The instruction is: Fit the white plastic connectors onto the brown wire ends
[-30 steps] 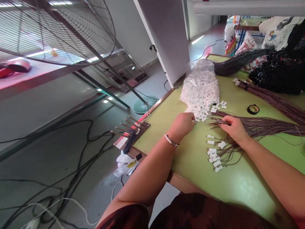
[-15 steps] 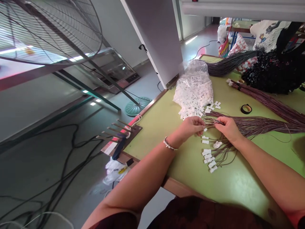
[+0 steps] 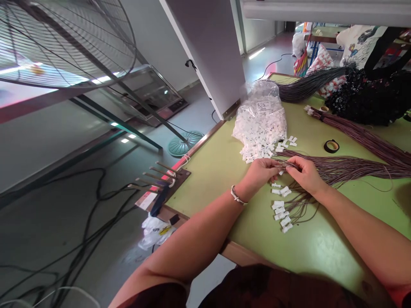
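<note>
My left hand (image 3: 262,173) and my right hand (image 3: 304,173) almost meet above the green table (image 3: 212,188). Both are closed in a pinch on thin brown wires (image 3: 283,166), whose ends show between my fingertips. A small white connector housing (image 3: 281,173) sits just under the fingers; whether it is held I cannot tell. Below my hands, several white connector housings (image 3: 280,210) with wires attached lie in a column. The long wire bundle (image 3: 346,169) stretches right from behind my right hand. Past my left hand, a clear plastic bag (image 3: 261,115) spills loose white housings.
A black tape roll (image 3: 331,146) and a second brown wire bundle (image 3: 359,132) lie to the right. Dark wires (image 3: 308,83) and a black heap (image 3: 369,98) fill the back. A pegged metal rack (image 3: 168,182) is fixed at the left edge; a fan (image 3: 70,42) stands beyond.
My hands have come closer together, the left moving slightly right and the right slightly left. One white housing below them has shifted left and down.
</note>
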